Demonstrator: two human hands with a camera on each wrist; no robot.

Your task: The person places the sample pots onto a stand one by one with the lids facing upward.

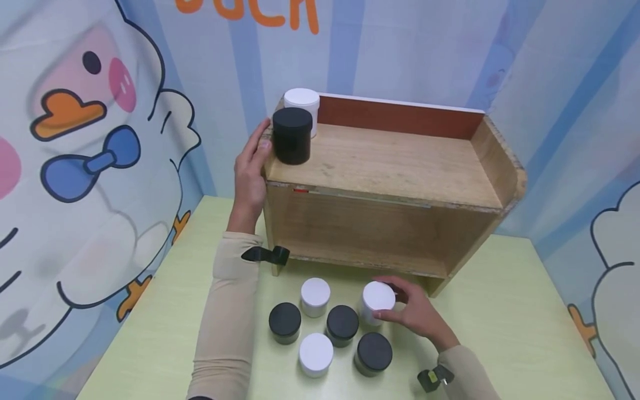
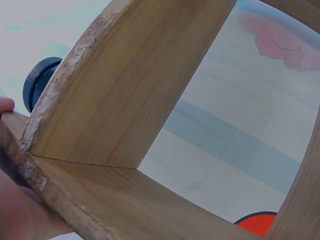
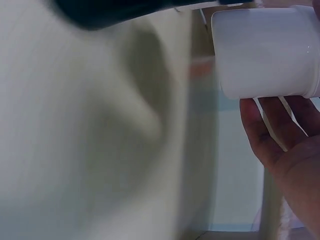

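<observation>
A white jar (image 1: 378, 298) sits in the right grip (image 1: 416, 308), pinched between thumb and fingers; left of that grip, five more jars (image 1: 342, 321) stand on the desk (image 1: 505, 311); beyond it is a wooden shelf (image 1: 395, 161), whose side the left grip (image 1: 251, 175) clasps, beside a black jar (image 1: 292, 137).

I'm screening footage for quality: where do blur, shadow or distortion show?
Head: bright, mostly sharp; left wrist: dimmer, some edges of the wooden shelf bowed; right wrist: dim, the dark object at top blurred, a soft shadow on the blurred table, the white jar sharper.
</observation>
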